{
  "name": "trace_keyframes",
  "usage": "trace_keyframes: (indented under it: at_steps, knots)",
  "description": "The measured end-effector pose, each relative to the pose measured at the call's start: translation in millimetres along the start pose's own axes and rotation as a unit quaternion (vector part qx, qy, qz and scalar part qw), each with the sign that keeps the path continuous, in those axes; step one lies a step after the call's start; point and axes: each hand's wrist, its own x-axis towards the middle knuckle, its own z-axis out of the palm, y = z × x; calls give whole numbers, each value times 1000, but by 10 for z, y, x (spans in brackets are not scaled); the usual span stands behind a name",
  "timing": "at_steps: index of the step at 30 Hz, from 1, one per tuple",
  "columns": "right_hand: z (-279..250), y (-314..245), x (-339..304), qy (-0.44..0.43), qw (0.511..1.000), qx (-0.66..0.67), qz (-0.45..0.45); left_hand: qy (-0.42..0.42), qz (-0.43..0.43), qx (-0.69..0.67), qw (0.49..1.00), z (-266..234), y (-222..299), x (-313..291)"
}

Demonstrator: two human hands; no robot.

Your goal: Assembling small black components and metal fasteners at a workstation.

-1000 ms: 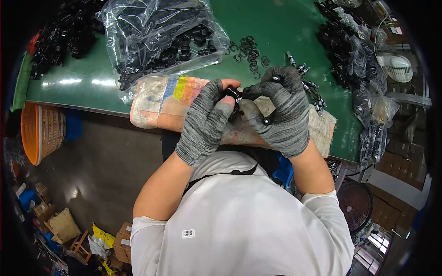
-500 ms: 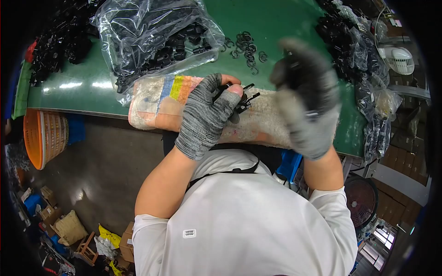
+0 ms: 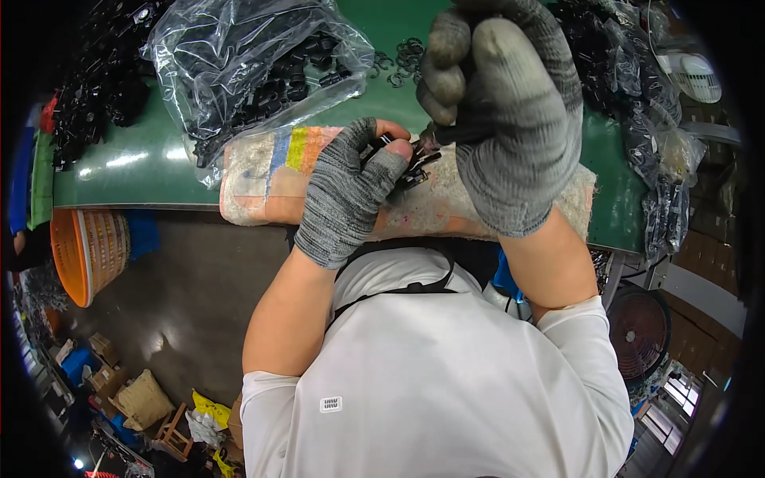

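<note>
My left hand (image 3: 341, 195), in a grey knitted glove with bare thumb and fingertip, is closed on a black plastic part (image 3: 416, 172) with thin prongs, above the padded cloth (image 3: 267, 187). My right hand (image 3: 522, 119), gloved in smudged grey, is raised just to its right with fingers wrapped round a dark-handled tool (image 3: 464, 134). The tool's narrow end points left and comes up to the black part; whether they touch I cannot tell. Several small black open rings (image 3: 409, 56) lie on the green table (image 3: 119, 171) beyond my hands.
A clear plastic bag (image 3: 231, 72) of black fittings lies at the back left. Black parts heap up at the far left (image 3: 100, 80), and bagged ones at the right edge (image 3: 661, 175). An orange basket (image 3: 70, 259) stands below the table's left side; a fan (image 3: 640, 334) is at lower right.
My right hand has swung up and to the left, bringing the tool's end to the black part. The left hand keeps its hold almost in place.
</note>
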Motion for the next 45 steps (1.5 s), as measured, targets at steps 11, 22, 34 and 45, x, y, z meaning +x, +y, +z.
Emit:
trace_keyframes:
  at_steps: [11, 22, 34, 45]
  knots:
    - [-128, -184, -172, -110, 988, 110, 1, -98, 89, 119, 984, -165, 96, -41]
    - [-315, -113, -533, -12, 998, 35, 45, -133, 88, 149, 976, -200, 69, -32]
    - [-779, 126, -68, 115, 989, -32, 85, -107, 132, 232, 958, -199, -67, 31]
    - [-328, -210, 219, -357, 919, 1, -166, -128, 32, 80, 988, -3, 196, 22]
